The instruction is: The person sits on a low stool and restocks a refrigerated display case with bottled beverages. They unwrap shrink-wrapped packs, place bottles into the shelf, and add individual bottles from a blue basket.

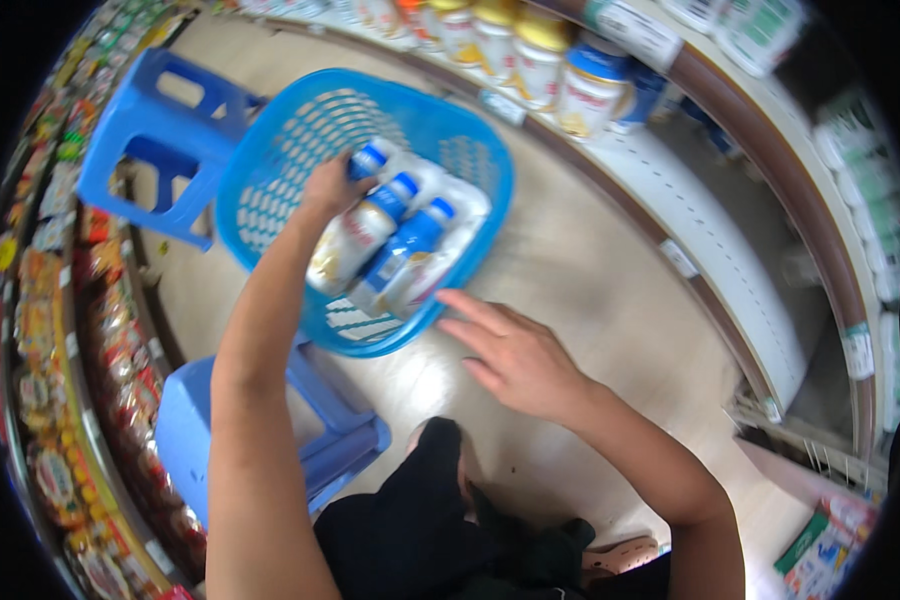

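A blue plastic basket (488, 150) with perforated sides holds several bottles with blue caps. Inside it, my left hand (332, 187) has its fingers wrapped around the top of a blue-capped bottle (369, 160); most of that bottle's body is hidden. Beside it lean a white bottle (348, 245) and a blue bottle (410, 243), both tilted with their caps toward the far right. White packaging (460, 198) lies along the basket's right side. My right hand (518, 360) is at the near right rim, fingers stretched and apart, holding nothing; whether the fingertips touch the rim I cannot tell.
Two blue plastic stools stand left of the basket, one far (160, 140) and one near (340, 420). Snack shelves (80, 400) line the left. A white shelf (710, 240) curves along the right, with large tins (590, 90) at its far end. My legs (420, 530) are below.
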A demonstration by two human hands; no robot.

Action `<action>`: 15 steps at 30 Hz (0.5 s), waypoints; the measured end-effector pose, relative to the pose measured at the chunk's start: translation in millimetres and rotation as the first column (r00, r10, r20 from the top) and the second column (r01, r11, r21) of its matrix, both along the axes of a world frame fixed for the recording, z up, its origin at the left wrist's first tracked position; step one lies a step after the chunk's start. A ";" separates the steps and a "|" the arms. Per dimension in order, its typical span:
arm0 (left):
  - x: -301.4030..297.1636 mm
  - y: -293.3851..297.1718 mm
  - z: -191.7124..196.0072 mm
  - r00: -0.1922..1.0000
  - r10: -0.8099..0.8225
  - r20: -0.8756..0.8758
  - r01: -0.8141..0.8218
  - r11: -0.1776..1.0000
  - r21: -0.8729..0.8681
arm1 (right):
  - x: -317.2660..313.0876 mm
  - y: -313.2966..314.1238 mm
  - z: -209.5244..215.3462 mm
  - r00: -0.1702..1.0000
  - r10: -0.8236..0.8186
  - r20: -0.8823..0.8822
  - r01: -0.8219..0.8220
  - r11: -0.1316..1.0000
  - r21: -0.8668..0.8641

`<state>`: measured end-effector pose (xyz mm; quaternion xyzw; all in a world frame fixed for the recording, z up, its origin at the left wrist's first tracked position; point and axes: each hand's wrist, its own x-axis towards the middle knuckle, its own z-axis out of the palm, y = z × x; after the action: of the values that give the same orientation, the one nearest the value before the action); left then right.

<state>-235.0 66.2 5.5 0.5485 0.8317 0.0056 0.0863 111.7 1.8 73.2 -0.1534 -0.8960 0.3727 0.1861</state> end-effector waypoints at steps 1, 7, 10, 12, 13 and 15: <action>-10.6 -4.1 -15.8 1.000 0.000 -0.005 0.000 0.999 -0.032 | -1.4 -1.2 -2.7 1.000 0.005 -0.029 -0.005 1.000 -0.015; -22.1 -5.4 -36.2 1.000 0.002 0.001 -0.002 1.000 -0.015 | 2.8 2.4 -5.7 1.000 -0.005 -0.007 0.004 0.996 -0.092; -38.0 -6.3 -34.6 0.984 0.176 0.028 -0.175 0.984 -0.015 | 0.4 1.5 -5.7 0.998 -0.024 -0.051 0.016 0.990 -0.141; -15.9 5.6 -22.1 0.985 0.068 0.161 -0.111 0.955 0.277 | 2.5 9.2 -14.7 0.986 -0.103 -0.132 0.080 0.982 -0.170; 0.9 10.8 -9.5 0.977 0.006 0.211 -0.096 0.904 0.416 | 3.4 17.5 -15.1 0.968 -0.190 -0.163 0.163 0.973 -0.162; 53.0 25.2 25.9 0.879 -0.270 0.392 -0.051 0.765 0.642 | 6.7 44.7 -13.4 0.908 -0.353 -0.223 0.325 0.933 -0.155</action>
<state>-182.0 91.4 31.3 0.5763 0.7004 0.4110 0.0918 118.4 46.5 59.9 -0.2696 -0.8027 0.4014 0.3492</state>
